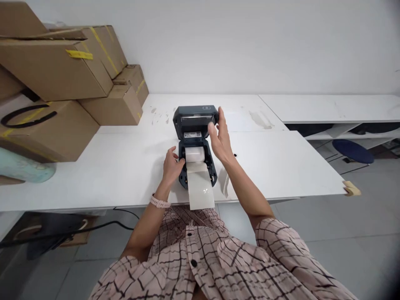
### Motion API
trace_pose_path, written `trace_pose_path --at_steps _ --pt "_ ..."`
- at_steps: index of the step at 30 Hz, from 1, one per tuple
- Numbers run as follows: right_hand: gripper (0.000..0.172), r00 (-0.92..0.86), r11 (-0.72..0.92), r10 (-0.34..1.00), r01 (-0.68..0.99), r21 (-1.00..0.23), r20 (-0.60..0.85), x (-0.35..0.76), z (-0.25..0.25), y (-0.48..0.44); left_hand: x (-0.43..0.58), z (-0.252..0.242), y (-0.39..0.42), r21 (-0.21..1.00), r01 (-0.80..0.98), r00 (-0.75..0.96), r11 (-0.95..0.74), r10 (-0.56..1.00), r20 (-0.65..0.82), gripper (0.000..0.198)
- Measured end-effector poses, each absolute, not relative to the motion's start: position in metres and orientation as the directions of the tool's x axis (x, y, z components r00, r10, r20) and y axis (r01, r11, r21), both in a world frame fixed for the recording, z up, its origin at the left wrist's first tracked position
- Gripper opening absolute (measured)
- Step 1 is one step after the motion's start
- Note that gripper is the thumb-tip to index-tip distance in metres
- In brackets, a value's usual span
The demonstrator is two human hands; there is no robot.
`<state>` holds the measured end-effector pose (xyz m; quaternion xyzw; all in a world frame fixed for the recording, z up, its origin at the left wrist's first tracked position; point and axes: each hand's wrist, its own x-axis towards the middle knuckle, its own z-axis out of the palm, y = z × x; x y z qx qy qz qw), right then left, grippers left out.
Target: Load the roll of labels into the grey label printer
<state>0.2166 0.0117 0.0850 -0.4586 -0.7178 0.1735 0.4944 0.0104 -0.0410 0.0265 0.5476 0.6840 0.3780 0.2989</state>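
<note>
A dark label printer (pixel 213 166) stands on the white table with its lid (pixel 195 111) raised. Inside it lies a white label roll (pixel 195 154), and a strip of labels (pixel 200 189) runs from it over the table's front edge. My left hand (pixel 172 165) touches the printer's left side by the roll, thumb and fingers apart. At the lid's right side is my right hand (pixel 221 139), thumb toward the front and fingers behind the edge, holding the lid.
Cardboard boxes (pixel 53 68) are stacked at the left, with a light blue roll (pixel 26 166) before them. A paper strip (pixel 223 183) lies right of the printer on the white table (pixel 268 166). A blue stool (pixel 353 151) stands at the right.
</note>
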Motion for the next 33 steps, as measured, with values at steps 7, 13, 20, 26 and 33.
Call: trace_pose_path --at_steps 7,13,20,26,33 --pt "0.086 -0.18 0.578 0.725 0.683 -0.447 0.665 0.205 0.116 0.037 0.016 0.027 -0.034 0.751 0.608 -0.176 0.256 0.966 -0.187 0.054" --pt "0.055 -0.562 0.567 0.818 0.756 -0.326 0.121 0.191 0.097 0.009 0.018 0.029 -0.034 0.695 0.679 -0.186 0.239 0.971 -0.152 0.033" --pt "0.093 -0.59 0.553 0.776 0.807 -0.208 -0.223 0.175 0.066 0.036 0.019 0.032 -0.035 0.66 0.717 -0.177 0.224 0.974 -0.139 0.032" --pt "0.095 -0.756 0.619 0.644 0.602 -0.504 -0.112 0.21 0.082 0.037 0.018 0.026 -0.035 0.682 0.699 -0.185 0.215 0.976 -0.118 0.031" --pt "0.074 -0.576 0.485 0.79 0.38 -0.788 0.209 0.304 0.113 0.025 0.016 0.022 -0.036 0.712 0.673 -0.18 0.2 0.978 -0.104 0.035"
